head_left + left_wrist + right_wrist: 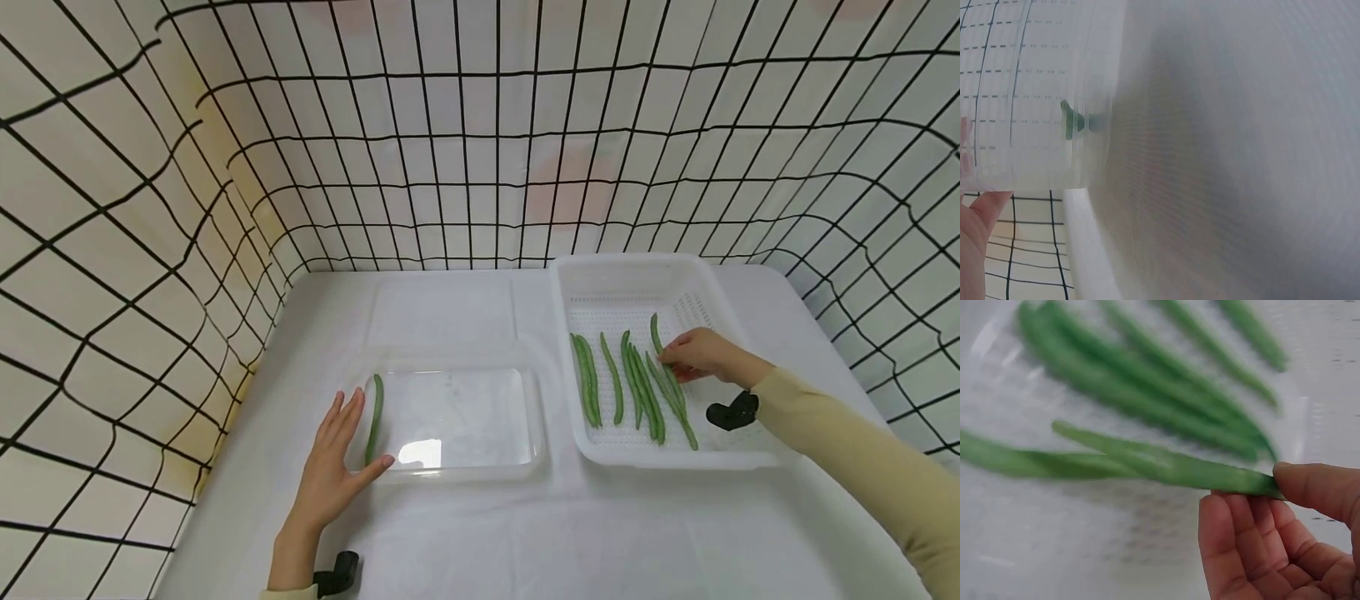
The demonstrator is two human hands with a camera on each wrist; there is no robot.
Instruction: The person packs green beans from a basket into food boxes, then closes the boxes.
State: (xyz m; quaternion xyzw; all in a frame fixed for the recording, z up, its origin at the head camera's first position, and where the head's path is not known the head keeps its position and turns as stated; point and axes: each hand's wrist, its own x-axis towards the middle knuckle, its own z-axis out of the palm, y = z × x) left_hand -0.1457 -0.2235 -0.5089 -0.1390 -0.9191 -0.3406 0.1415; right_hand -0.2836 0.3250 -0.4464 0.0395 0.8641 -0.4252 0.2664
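With thumb and fingertips my right hand (pixel 701 354) pinches one end of a green bean (pixel 1175 465). That bean crosses over another green bean (pixel 1016 461) in the white perforated basket (pixel 637 262). Several more green beans (pixel 645 392) lie roughly lengthwise there, left of the hand. My left hand (pixel 330 475) is spread, fingers straight, at the left side of a clear plastic container (pixel 536 417). Whether it touches the wall is hard to tell. A single green bean (pixel 377 417) lies along the container's left inner side. In the left wrist view, the container wall (pixel 1041 150) hides most of the left hand.
A white cloth (pixel 562 533) covers the table under both containers. Black wire grid panels (pixel 495 158) stand along the back, left and right sides. The basket is to the right of the clear container, with a narrow strip of cloth between them.
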